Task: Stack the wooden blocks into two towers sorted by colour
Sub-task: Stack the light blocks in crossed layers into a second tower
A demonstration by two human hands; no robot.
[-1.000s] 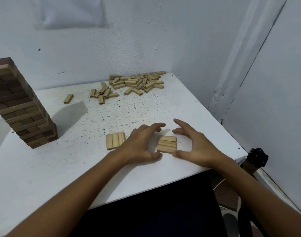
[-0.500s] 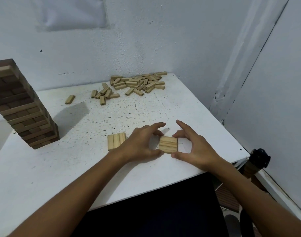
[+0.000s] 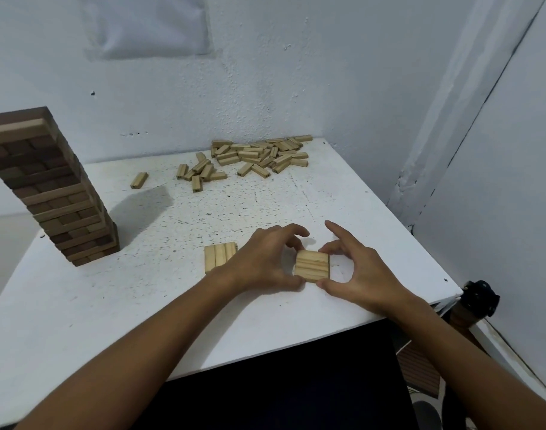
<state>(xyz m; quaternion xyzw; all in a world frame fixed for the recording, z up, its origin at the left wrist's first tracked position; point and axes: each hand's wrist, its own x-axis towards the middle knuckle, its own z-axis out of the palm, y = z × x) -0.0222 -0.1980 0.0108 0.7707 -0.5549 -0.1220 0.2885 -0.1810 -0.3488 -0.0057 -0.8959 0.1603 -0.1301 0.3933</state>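
White plaster walls meet in a corner behind a speckled white tabletop [image 3: 172, 290], and near its front edge both hands close in on a small square layer of three pale wooden blocks [image 3: 312, 265] lying flat side by side. The left hand [image 3: 262, 262] has its thumb at the layer's near left corner and its fingers arched over the far side; the right hand [image 3: 358, 271] pinches the right edge between thumb and curled fingers, its index finger lifted clear. That two-sided squeeze looks meant to press the three pieces flush and carry them as one. Just to the left, partly behind the left wrist, a second flat set of three pale blocks [image 3: 217, 257] lies with its grain turned the other way, probably the base awaiting a crosswise layer. A tall tower of darker brown blocks [image 3: 52, 193] stands well apart at the left, apparently finished, while a loose heap of pale blocks [image 3: 259, 158] waits at the far corner.
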